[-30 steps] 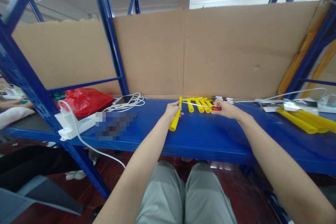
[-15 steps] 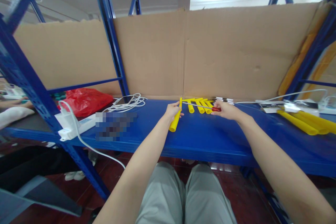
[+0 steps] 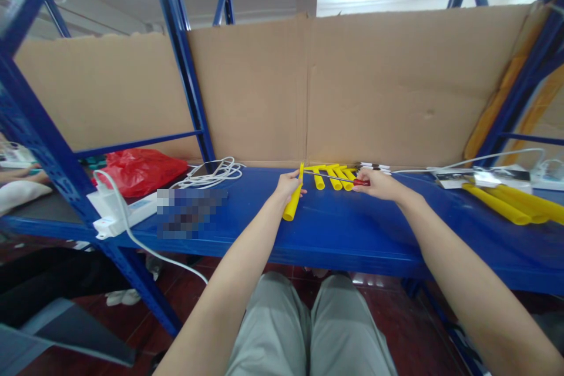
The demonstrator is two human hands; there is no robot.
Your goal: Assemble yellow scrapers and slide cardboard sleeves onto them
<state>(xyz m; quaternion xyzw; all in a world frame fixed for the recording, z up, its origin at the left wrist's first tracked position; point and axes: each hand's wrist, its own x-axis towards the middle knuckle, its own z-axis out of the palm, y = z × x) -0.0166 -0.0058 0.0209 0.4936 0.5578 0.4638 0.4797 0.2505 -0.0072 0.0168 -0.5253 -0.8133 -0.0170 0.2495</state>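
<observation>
Near the middle of the blue table, my left hand [image 3: 289, 185] is closed around a yellow tube-shaped piece [image 3: 291, 205] with a narrow upper end. My right hand [image 3: 373, 184] grips the red handle of a screwdriver [image 3: 362, 182], whose thin metal shaft points left, its tip at the upper part of the held piece. Whether the tip touches it is too small to tell. Behind the shaft, several yellow pieces [image 3: 319, 181] lie in a row by the cardboard wall. Some black and white items [image 3: 374, 168] lie just behind my right hand.
Blue table [image 3: 343, 241] between blue posts, with a cardboard wall [image 3: 255, 94] behind. At left are a red bag [image 3: 143, 171], coiled white cable [image 3: 215, 173] and a white power strip [image 3: 132, 211]. Yellow tubes [image 3: 497, 204] lie at right. Another person's arm [image 3: 26, 177] shows far left.
The view has shifted very slightly. Both hands keep their holds and almost the same places; the screwdriver shaft still points at the held yellow piece.
</observation>
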